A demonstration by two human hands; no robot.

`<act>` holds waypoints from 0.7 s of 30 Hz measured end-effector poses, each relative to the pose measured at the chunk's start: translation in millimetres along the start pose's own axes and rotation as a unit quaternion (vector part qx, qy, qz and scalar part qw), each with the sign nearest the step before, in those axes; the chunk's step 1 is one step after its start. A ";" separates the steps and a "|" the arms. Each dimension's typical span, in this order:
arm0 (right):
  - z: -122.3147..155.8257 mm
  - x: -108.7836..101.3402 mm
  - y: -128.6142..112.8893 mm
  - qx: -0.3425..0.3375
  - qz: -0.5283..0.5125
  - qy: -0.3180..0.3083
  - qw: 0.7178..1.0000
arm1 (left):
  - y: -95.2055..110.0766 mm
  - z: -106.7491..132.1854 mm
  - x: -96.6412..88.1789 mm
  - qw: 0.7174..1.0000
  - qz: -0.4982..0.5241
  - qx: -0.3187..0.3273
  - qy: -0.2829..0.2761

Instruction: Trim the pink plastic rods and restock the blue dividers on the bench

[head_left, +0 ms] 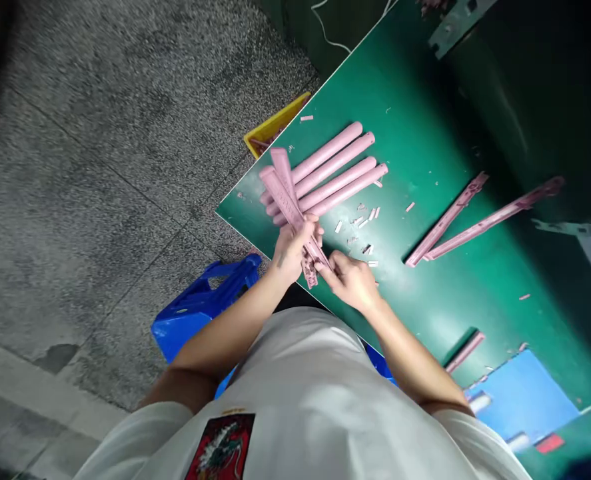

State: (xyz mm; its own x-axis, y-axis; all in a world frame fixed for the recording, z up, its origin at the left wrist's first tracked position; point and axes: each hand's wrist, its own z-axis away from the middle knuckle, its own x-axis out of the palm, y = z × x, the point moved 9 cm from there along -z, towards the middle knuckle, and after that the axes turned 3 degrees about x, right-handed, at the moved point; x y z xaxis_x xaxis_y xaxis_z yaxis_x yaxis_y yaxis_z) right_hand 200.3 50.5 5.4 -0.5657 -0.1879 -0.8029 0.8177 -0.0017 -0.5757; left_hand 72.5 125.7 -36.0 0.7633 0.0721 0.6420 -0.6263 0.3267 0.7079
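Left hand (292,250) clamps two pink plastic handles (281,187); right hand (352,281) pinches their lower end over the green surface (425,127).

Two pink bars (280,187), long and slim, of matt moulded plastic, are held as a pair. They lie side by side and nearly parallel, spreading a little towards their rounded far ends, which reach up and to the left well beyond the fingers. The nearer bar shows a ribbed or lettered face along its length. The fingers of the left hand (292,252) wrap around the bars close to their lower ends. Those ends jut out just below the fingers, rough and notched, and the fingers of the right hand (352,281) pinch them there.
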 end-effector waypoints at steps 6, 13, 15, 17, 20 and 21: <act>19.3 14.3 -12.1 -0.034 -0.011 0.034 0.999 | -5.3 31.9 20.1 0.997 -0.058 0.053 0.004; 53.8 -3.4 14.4 -0.065 -0.132 0.123 0.981 | -18.7 38.9 50.1 0.985 -0.153 0.067 -0.053; 59.1 -18.3 25.3 -0.071 -0.131 0.158 0.976 | -11.9 37.9 50.8 0.975 -0.193 0.111 -0.020; 51.5 -43.1 52.8 -0.045 -0.225 0.181 0.956 | -10.9 36.1 55.1 0.974 -0.201 0.100 -0.029; 23.0 -95.9 122.5 0.085 -0.380 0.216 0.895 | -17.2 36.0 56.7 0.981 -0.185 0.019 -0.050; 13.5 -118.0 143.2 0.129 -0.368 0.230 0.892 | -18.5 37.0 56.1 0.982 -0.184 0.000 -0.052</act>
State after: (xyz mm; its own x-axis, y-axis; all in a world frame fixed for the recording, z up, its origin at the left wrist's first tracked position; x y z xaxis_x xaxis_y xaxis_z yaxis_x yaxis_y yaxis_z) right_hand 385.6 59.2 19.8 -0.8946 0.3800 -0.2353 0.1712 -0.1948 -0.9658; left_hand 121.1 88.8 -2.2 0.9175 -0.1463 0.3699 -0.3119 0.3128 0.8971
